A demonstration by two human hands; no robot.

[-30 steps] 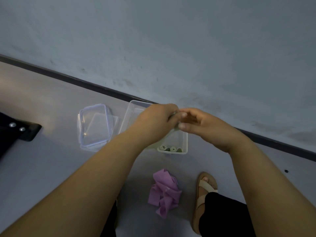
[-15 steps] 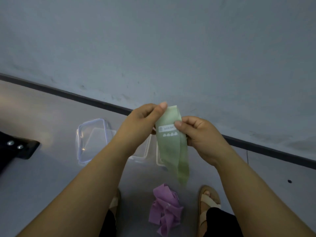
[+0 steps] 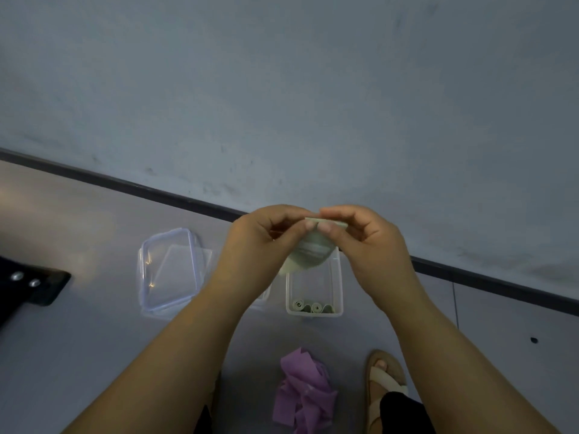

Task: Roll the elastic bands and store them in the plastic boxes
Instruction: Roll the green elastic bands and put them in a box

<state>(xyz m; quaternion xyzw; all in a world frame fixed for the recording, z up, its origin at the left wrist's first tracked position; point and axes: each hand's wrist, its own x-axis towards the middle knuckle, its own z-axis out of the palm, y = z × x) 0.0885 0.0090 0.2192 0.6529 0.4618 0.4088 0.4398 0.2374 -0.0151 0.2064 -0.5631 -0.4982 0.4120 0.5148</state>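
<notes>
Currently left hand (image 3: 260, 245) and right hand (image 3: 371, 245) above plastic box (image 3: 313, 288), both pinching green band (image 3: 308, 256) by top edge; band's long axis hangs down toward box, top edge level; pale green, white printed label; rolled bands (image 3: 308, 307) inside box.

Grey floor (image 3: 78, 355) meets wall along dark skirting strip (image 3: 125, 184). Clear plastic box (image 3: 338, 286) stands near frame centre. Clear lid (image 3: 169, 270) lies flat at box's 9 o'clock. Second clear box (image 3: 264, 297) sits between them, mostly hidden behind forearm. Purple band heap (image 3: 305, 393) at box's 6 o'clock. Sandalled foot (image 3: 385, 380) at 5 o'clock, beside heap. Black object (image 3: 34, 283) at far 9 o'clock edge.
</notes>
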